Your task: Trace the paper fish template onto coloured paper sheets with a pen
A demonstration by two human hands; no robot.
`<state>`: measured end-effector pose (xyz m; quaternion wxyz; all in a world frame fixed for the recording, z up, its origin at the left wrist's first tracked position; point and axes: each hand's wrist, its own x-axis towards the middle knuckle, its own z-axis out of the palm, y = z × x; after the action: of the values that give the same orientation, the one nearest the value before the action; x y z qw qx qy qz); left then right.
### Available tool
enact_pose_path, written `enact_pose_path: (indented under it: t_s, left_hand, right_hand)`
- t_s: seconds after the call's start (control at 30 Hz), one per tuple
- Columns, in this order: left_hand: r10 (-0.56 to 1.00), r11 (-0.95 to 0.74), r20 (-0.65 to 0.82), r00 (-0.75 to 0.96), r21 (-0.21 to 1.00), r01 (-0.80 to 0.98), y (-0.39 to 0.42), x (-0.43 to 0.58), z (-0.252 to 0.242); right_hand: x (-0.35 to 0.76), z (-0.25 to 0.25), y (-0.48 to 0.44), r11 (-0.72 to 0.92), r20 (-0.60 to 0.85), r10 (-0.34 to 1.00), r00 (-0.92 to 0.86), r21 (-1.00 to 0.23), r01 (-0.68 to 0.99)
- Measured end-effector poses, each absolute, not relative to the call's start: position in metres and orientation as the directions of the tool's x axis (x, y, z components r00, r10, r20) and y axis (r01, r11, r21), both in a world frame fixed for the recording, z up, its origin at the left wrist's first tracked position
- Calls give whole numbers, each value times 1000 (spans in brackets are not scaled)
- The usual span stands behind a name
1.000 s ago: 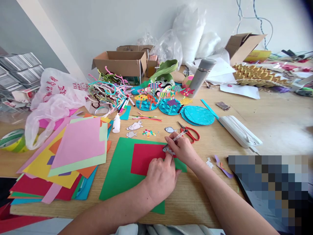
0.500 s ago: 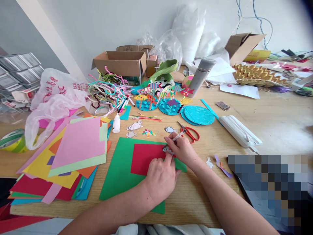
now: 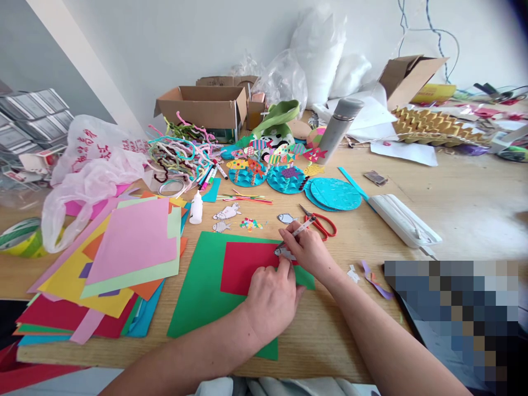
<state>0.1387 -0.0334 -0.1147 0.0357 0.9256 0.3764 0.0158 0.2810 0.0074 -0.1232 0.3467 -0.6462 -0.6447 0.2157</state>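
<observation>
Wooden table (image 3: 231, 357), both my hands working close together at its near middle. My right hand (image 3: 307, 250) is closed in a writing grip round a slim white pen (image 3: 303, 226) with dark marks on its barrel; the pen leans, upper end to the right, tip down to the left. That tip is at the head end of a small pale grey paper fish cutout (image 3: 282, 252); too small to tell whether it touches. The fish lies flat near the upper right corner of a red rectangular paper sheet (image 3: 241, 269), partly covered by my fingers. The red sheet rests on a larger green paper sheet (image 3: 193, 291).

My left hand (image 3: 270, 291) lies palm down across the red sheet, index finger reaching onto the fish, the other fingers bent. Its underside is hidden; I cannot tell whether thumb and fingers have closed on anything.

Just beyond my right hand: red-handled metal scissors (image 3: 332, 224) and a grey-white paper fish with a dark outline (image 3: 286, 218). Farther left, a little heap of multicoloured paper bits (image 3: 251, 223), then a white plastic squeeze bottle (image 3: 196, 209), upright.
</observation>
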Motion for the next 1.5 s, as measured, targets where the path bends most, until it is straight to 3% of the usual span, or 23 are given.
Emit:
enact_pose_path:
  t_s: [0.43, 0.77, 1.0, 1.5]
  left_hand:
    - [697, -717, 13, 717, 55, 695, -35, 139, -115]
    - [661, -750, 97, 744, 106, 652, -29, 139, -114]
    - [633, -773, 147, 760, 58, 632, -27, 140, -119]
    - [636, -771, 136, 760, 72, 632, -26, 142, -121]
  right_hand:
    - [283, -123, 8, 35, 177, 976, 123, -695, 718]
    - [286, -124, 8, 71, 236, 965, 115, -655, 753]
    - [287, -124, 8, 68, 242, 964, 111, -629, 775]
    - [287, -124, 8, 78, 273, 955, 118, -613, 786]
